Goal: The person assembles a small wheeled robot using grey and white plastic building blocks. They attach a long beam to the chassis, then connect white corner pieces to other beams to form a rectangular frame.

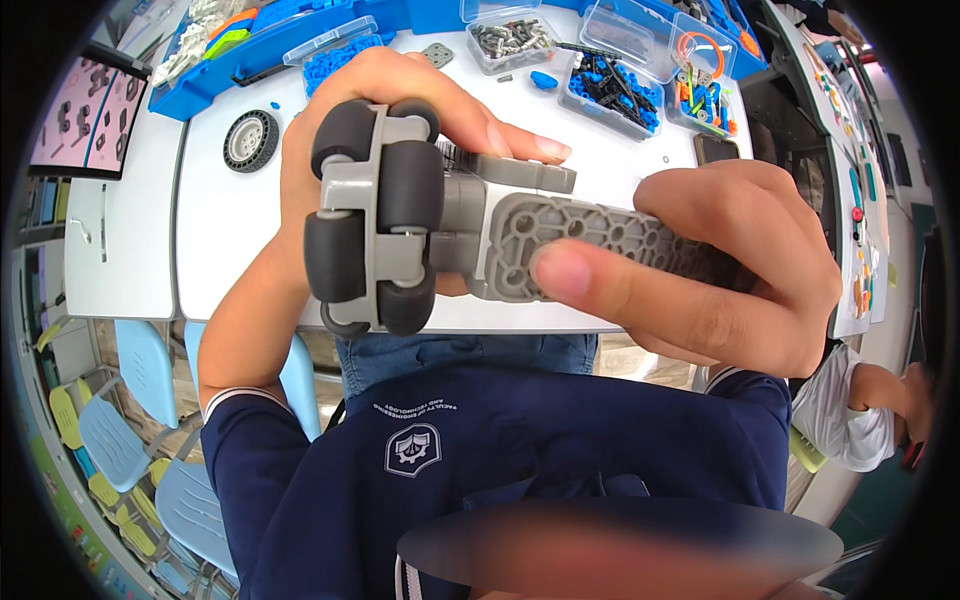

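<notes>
Close to me, over the near side of the table, I hold a grey plastic assembly with both hands. At its left end is an omni wheel with several black rollers on a grey frame. My left hand is closed around the far side of the wheel, its fingers reaching over the grey block behind. From the right, my right hand grips the grey perforated plate, with a fingertip pressed on its near face. The plate's right end is hidden within that hand.
A black-tyred wheel lies on the white table at the left. Small clear boxes hold grey pins, black and blue parts and mixed parts. A dark phone lies beyond my right hand; a blue tray stands far left.
</notes>
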Demonstrator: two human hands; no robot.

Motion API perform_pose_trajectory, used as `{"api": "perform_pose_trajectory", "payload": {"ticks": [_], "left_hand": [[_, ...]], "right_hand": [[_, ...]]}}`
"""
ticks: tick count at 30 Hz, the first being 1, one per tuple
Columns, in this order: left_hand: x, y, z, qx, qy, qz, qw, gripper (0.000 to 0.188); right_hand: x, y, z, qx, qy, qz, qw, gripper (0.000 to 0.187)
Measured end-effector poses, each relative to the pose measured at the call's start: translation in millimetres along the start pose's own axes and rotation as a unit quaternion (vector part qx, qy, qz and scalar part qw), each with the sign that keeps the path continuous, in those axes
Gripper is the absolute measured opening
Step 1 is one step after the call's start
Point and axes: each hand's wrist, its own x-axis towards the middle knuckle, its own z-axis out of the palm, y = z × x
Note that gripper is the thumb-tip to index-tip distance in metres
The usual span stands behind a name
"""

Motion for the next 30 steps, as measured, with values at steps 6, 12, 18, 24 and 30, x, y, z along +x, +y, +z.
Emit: {"api": "perform_pose_trajectory", "payload": {"ticks": [6, 12, 18, 24, 30], "left_hand": [[0, 2, -1, 0.000, 0.004, -0.015, 1.000, 0.033], [1, 2, 0, -0.001, 0.009, -0.028, 1.000, 0.032], [-1, 6, 1, 0.001, 0.015, -0.041, 0.999, 0.032], [-1, 11, 7, -0.008, 0.043, -0.067, 0.997, 0.032], [-3, 5, 4, -0.045, 0.055, -0.038, 0.997, 0.039]], "right_hand": [[3, 8, -1, 0.024, -0.030, 0.003, 0.999, 0.050], [3, 7, 3, 0.036, -0.018, 0.030, 0.999, 0.050], [4, 7, 6, 0.058, -0.005, 0.026, 0.998, 0.049], [3, 1, 10, 0.077, 0.001, 0.019, 0.997, 0.045], [12, 6, -4, 0.074, -0.039, 0.030, 0.996, 0.049]]}}
